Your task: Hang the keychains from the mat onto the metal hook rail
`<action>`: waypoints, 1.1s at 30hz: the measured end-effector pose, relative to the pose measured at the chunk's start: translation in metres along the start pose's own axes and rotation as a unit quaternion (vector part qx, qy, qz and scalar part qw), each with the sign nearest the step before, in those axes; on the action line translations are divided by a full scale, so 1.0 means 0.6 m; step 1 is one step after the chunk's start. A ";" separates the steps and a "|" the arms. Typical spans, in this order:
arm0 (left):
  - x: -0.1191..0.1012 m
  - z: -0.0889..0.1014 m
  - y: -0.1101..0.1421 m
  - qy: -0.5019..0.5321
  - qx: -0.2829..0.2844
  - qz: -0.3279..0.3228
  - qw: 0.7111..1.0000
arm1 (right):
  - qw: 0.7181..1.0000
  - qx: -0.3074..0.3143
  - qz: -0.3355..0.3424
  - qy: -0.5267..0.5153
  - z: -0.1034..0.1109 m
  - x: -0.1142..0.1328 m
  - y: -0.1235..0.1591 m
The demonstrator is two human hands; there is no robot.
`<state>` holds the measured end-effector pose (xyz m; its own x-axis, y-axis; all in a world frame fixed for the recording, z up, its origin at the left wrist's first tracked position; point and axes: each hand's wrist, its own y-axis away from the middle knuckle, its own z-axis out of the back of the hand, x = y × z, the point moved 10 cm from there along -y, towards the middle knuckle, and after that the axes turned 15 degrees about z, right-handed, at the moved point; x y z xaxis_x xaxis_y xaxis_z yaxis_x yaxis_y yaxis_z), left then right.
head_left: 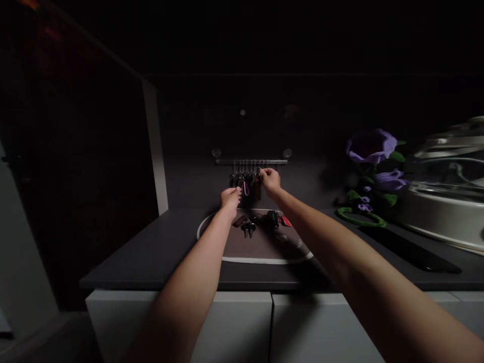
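A metal hook rail (251, 162) is fixed to the dark wall, with several keys and a pink strap (246, 188) hanging below it. My right hand (270, 181) is raised at the right part of the hooks, pinching a key ring (257, 171); a dark brown piece (257, 190) hangs beneath. Slightly lower and to the left, my left hand (230, 198) has its fingers closed at the bottom of the hanging keys (240, 180). On the mat (249, 254) below lie loose keys (248, 230), a brown fob (239, 221), a dark round item (272, 218) and a red tag (286, 221).
The mat lies on a dark countertop (147, 252) above white cabinet doors (242, 322). To the right are purple artificial flowers (372, 146) with a green ring base (361, 218), a flat black object (412, 249) and a large container with a clear upper part (446, 214). A panel edge (154, 146) rises at left.
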<state>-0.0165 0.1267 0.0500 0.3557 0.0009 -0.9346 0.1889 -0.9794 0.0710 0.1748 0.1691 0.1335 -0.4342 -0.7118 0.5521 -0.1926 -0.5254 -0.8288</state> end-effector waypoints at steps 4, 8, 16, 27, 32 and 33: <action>0.002 0.001 -0.003 0.004 0.001 0.005 1.000 | 0.998 -0.040 -0.015 0.052 0.011 0.003 -0.005; 0.003 0.001 -0.002 0.003 0.001 0.015 1.000 | 0.995 -0.049 -0.046 0.070 0.007 -0.004 -0.004; 0.001 0.001 0.001 -0.003 0.000 0.013 1.000 | 0.994 -0.059 -0.065 0.072 -0.004 -0.020 0.003; -0.001 0.004 0.000 -0.009 -0.004 0.018 1.000 | 0.992 -0.069 -0.075 0.071 -0.005 -0.035 0.004; -0.002 0.006 -0.005 -0.024 -0.003 0.008 1.000 | 0.992 -0.057 -0.083 0.079 -0.004 -0.045 0.015; -0.002 0.006 -0.006 -0.028 -0.004 0.006 1.000 | 0.992 -0.053 -0.080 0.081 -0.004 -0.045 0.015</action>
<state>-0.0211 0.1293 0.0499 0.3071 -0.0223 -0.9514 0.1917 -0.9778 0.0848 0.1828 0.1846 0.1111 -0.5241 -0.5351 0.6625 -0.3577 -0.5677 -0.7415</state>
